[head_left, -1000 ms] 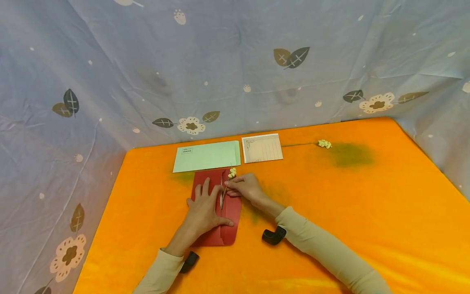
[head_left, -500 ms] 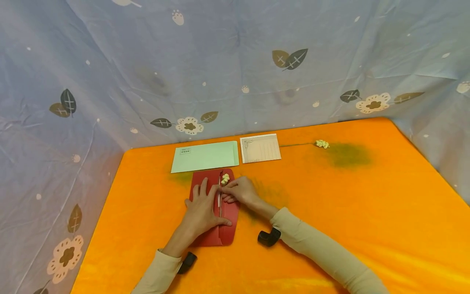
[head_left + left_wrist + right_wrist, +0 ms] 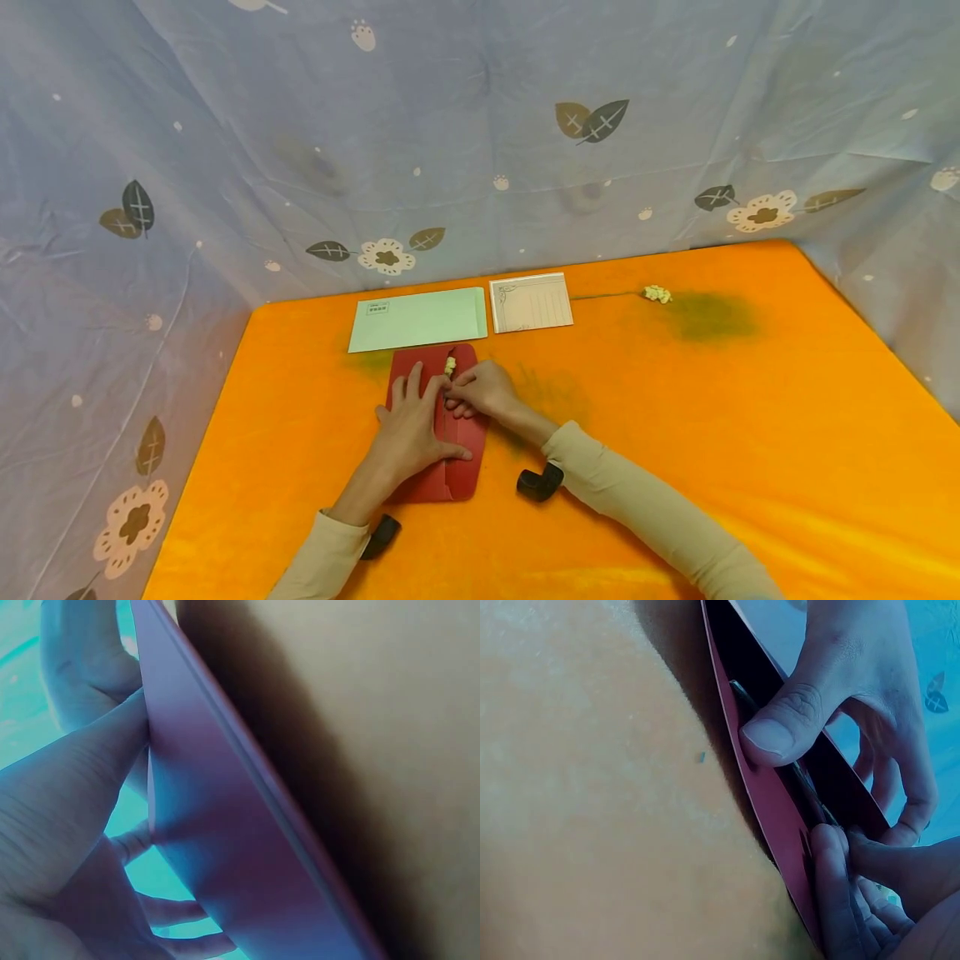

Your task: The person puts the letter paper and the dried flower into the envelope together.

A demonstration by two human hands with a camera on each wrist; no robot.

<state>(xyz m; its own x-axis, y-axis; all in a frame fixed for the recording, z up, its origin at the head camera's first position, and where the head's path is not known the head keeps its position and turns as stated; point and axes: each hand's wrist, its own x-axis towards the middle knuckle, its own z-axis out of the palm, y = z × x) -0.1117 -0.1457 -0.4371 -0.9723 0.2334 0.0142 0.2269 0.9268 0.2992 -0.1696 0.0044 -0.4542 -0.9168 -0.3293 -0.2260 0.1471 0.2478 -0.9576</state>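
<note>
A red envelope (image 3: 463, 479) lies on the orange cloth with its flap toward the right. Over it my left hand (image 3: 408, 429) is spread, thumb on the flap and fingertips on the body. My right hand (image 3: 486, 392) pinches the thin stem of a pale yellow flower sprig (image 3: 450, 366) at the envelope's mouth. In the right wrist view the dark stem (image 3: 810, 789) runs inside the parted mouth, past the left thumb (image 3: 772, 739). The left wrist view has the envelope's red paper (image 3: 217, 795) tilted close to the fingers.
Behind the red envelope lie a pale green envelope (image 3: 420, 319) and a lined cream card (image 3: 531, 303). A second yellow flower sprig (image 3: 657, 294) rests to the card's right. Patterned grey-blue curtain (image 3: 480, 150) borders the orange cloth (image 3: 675, 433).
The right hand has carried the sprig left and slightly down; its stem has gone into the envelope's mouth, and its blossom now sits over the opening. The left hand has kept its place.
</note>
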